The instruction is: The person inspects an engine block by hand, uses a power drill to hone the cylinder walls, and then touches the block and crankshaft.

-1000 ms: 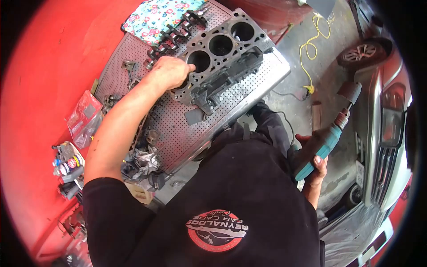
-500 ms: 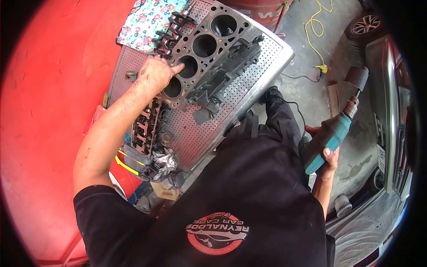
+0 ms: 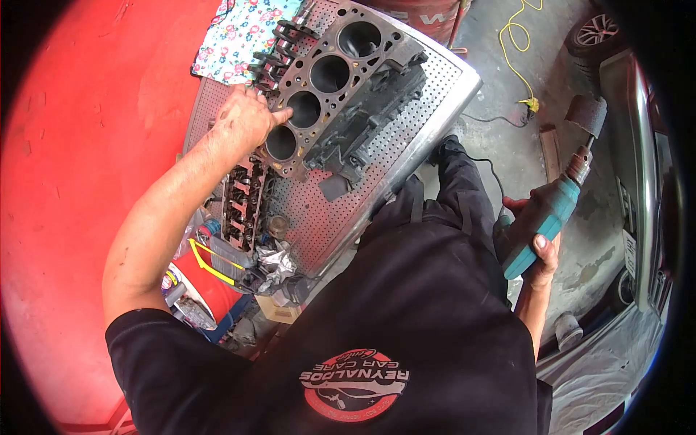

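Observation:
An engine block (image 3: 305,138) with a row of round cylinder bores lies on the perforated metal table. My left hand (image 3: 249,117) rests at the block's left edge, fingers apart, one digit stretched toward the rim of a bore (image 3: 303,109). Some of its fingertips are hard to make out. Off to the right, away from the table, my right hand (image 3: 545,257) is wrapped around a teal power drill (image 3: 544,221). A cylindrical abrasive flap wheel (image 3: 586,114) sits in its chuck, pointing up and away from the block.
A crankshaft (image 3: 279,54) lies beyond the block near a floral cloth (image 3: 243,40). A cylinder head (image 3: 245,203), a piston (image 3: 278,226) and crumpled foil (image 3: 275,262) sit nearer me. The drill's cord trails by my leg; a yellow cord (image 3: 505,43) crosses the floor. A car (image 3: 634,188) stands right.
My left hand has shifted slightly, its extended digit drawn back from inside the bore to the rim. The drill has moved slightly right in the view.

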Available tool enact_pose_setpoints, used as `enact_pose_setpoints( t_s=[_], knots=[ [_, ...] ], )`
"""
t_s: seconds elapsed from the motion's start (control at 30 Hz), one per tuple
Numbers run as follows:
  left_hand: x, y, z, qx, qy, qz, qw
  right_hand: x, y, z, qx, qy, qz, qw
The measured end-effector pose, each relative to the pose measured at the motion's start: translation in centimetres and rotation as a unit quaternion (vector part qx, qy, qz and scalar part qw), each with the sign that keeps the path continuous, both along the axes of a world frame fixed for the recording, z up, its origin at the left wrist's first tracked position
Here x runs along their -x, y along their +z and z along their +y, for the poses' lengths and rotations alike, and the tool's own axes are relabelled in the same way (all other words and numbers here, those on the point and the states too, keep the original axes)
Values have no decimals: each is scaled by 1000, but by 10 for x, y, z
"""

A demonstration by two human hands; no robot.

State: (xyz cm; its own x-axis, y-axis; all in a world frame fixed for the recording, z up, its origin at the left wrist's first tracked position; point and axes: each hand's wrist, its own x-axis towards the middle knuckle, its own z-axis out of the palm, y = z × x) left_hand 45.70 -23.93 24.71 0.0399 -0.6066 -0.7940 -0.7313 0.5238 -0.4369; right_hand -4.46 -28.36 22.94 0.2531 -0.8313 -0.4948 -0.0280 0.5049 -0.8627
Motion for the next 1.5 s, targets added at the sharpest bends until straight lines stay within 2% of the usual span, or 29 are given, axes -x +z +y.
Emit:
enact_pose_setpoints(
  t_s=[0.1,0.2,0.23,0.3,0.33,0.43,0.47,0.5,0.57,0.63,0.7,0.9,1.37,1.5],
  knots=[
    [4,2,1,-7,28,15,999,0,0,5,2,-9,0,1000],
    [13,10,-6,-55,134,51,988,-1,3,2,-3,6,10,1000],
    [7,7,-2,8,198,117,973,0,3,5,-1,0,8,1000],
    [-12,-8,12,136,320,242,906,0,-3,7,3,-7,3,1000],
    [-8,-17,23,334,343,251,842,3,-6,6,8,13,-6,1000],
    [15,-42,17,420,444,137,780,0,-4,8,-13,1,-32,999],
    [19,-57,16,425,413,151,791,0,-5,9,-10,4,-40,999],
    [23,-73,13,431,351,111,823,0,-2,8,-4,18,-35,999],
    [19,-84,5,449,271,102,845,-1,5,6,3,42,-25,999],
    [11,-82,-3,474,179,111,855,1,9,4,18,74,-11,997],
    [3,-79,-4,445,147,119,875,0,12,8,33,72,-6,997],
    [-4,-76,-4,431,102,115,889,-4,17,23,22,59,4,998],
    [-2,-63,-7,407,80,102,904,0,17,38,21,30,25,999],
    [-5,-61,-1,442,90,111,886,2,17,35,14,39,20,999]
  ],
)
